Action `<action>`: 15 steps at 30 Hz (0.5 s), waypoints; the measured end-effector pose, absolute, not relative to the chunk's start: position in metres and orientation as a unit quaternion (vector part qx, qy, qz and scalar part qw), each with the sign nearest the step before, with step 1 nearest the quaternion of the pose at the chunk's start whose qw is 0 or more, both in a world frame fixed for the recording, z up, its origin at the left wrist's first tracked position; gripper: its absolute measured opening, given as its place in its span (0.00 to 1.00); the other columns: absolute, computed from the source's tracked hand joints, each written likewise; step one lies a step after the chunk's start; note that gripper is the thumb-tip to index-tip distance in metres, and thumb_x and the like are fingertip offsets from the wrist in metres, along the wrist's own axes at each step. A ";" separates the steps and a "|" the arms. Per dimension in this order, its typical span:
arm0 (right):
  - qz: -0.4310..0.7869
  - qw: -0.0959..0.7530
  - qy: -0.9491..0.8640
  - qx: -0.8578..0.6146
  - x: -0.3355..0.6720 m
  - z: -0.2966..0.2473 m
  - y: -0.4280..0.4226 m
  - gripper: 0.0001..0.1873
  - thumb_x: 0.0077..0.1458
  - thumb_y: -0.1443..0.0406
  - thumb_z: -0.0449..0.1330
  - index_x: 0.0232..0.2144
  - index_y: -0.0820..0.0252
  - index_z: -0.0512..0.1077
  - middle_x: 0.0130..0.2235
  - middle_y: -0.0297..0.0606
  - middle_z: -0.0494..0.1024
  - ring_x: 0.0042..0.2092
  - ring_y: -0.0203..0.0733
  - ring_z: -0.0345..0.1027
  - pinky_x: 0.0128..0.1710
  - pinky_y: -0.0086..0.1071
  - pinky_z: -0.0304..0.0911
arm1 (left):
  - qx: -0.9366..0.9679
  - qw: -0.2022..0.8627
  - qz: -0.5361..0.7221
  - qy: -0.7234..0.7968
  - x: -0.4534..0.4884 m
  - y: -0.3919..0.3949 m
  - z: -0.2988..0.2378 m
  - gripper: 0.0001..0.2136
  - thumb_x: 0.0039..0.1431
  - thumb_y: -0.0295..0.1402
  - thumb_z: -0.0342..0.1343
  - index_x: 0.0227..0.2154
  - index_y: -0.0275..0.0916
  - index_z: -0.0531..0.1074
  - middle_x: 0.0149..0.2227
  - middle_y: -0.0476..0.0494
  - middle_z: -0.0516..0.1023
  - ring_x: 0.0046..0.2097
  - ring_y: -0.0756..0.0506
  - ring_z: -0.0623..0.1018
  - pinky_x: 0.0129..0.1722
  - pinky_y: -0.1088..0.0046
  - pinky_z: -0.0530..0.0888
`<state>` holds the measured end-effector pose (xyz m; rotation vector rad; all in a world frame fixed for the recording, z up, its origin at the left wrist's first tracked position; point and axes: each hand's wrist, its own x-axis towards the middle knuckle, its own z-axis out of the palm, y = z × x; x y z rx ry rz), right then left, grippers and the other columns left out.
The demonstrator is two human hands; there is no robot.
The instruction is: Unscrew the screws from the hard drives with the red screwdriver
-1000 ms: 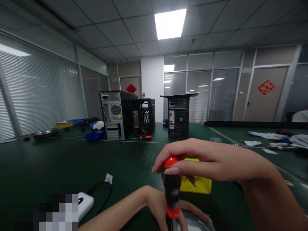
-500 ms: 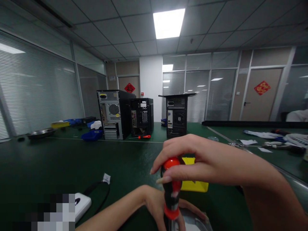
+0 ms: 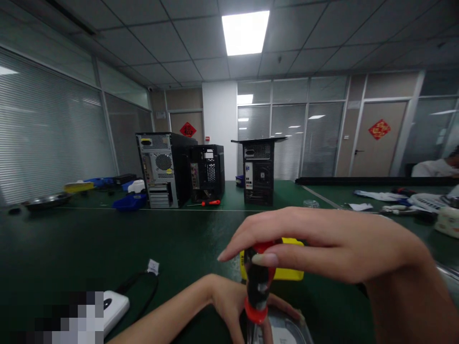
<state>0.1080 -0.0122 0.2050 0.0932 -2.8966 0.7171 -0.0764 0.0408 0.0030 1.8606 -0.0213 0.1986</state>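
Note:
My right hand point(image 3: 304, 243) is closed over the top of a red and black screwdriver point(image 3: 258, 282), palm above the handle's end. The screwdriver stands nearly upright, and its tip is out of view below. My left hand point(image 3: 233, 301) grips a silver hard drive point(image 3: 287, 329) with a pale label at the bottom edge. Its fingers spread around the drive, some close by the screwdriver's shaft. Just behind the screwdriver stands a yellow plastic bin point(image 3: 292, 274), partly hidden by my right hand.
Computer cases point(image 3: 182, 167) and another black case point(image 3: 258, 172) stand at the back. A red screwdriver point(image 3: 211, 202) lies before them. Left are a blue bin point(image 3: 129, 202), a metal bowl point(image 3: 46, 201) and a white device point(image 3: 116, 308) with a cable. A person point(image 3: 432, 168) sits far right.
The view has turned slightly to the right. My right hand has flattened and turned over the screwdriver's top, covering more of its red end. My left hand keeps its hold on the hard drive.

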 end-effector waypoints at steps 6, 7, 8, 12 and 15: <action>0.310 0.047 -0.950 0.015 0.107 0.206 -0.011 0.19 0.63 0.67 0.49 0.55 0.69 0.64 0.52 0.43 0.71 0.52 0.34 0.67 0.48 0.22 0.63 | 0.804 0.591 0.064 0.007 -0.075 0.049 -0.006 0.22 0.31 0.32 0.71 0.35 0.34 0.77 0.61 0.44 0.56 0.65 0.32 0.48 0.63 0.63 0.46; 0.320 0.046 -0.946 0.010 0.106 0.205 -0.010 0.19 0.63 0.67 0.50 0.54 0.68 0.65 0.51 0.44 0.72 0.50 0.35 0.68 0.46 0.22 0.64 | 0.801 0.594 0.061 0.034 -0.074 0.049 -0.006 0.24 0.30 0.34 0.72 0.35 0.34 0.77 0.60 0.43 0.57 0.65 0.32 0.49 0.62 0.63 0.47; 0.327 0.046 -0.944 0.006 0.105 0.204 -0.009 0.18 0.62 0.66 0.51 0.53 0.68 0.66 0.48 0.44 0.74 0.48 0.35 0.70 0.44 0.22 0.65 | 0.799 0.596 0.057 0.062 -0.074 0.048 -0.005 0.25 0.29 0.36 0.72 0.35 0.34 0.77 0.59 0.43 0.59 0.65 0.32 0.50 0.62 0.62 0.48; 0.332 0.071 -0.940 -0.027 0.102 0.202 -0.004 0.17 0.61 0.63 0.54 0.49 0.66 0.69 0.41 0.40 0.76 0.41 0.32 0.71 0.39 0.20 0.66 | 0.795 0.597 0.066 0.082 -0.073 0.040 0.004 0.24 0.29 0.38 0.72 0.34 0.35 0.76 0.52 0.42 0.67 0.64 0.34 0.53 0.62 0.61 0.48; 0.348 0.088 -0.933 -0.025 0.102 0.201 0.001 0.14 0.58 0.63 0.58 0.44 0.67 0.72 0.40 0.38 0.76 0.41 0.31 0.71 0.39 0.18 0.65 | 0.806 0.586 0.073 0.044 -0.074 0.038 0.009 0.21 0.30 0.37 0.72 0.31 0.34 0.76 0.48 0.42 0.69 0.64 0.35 0.52 0.62 0.64 0.45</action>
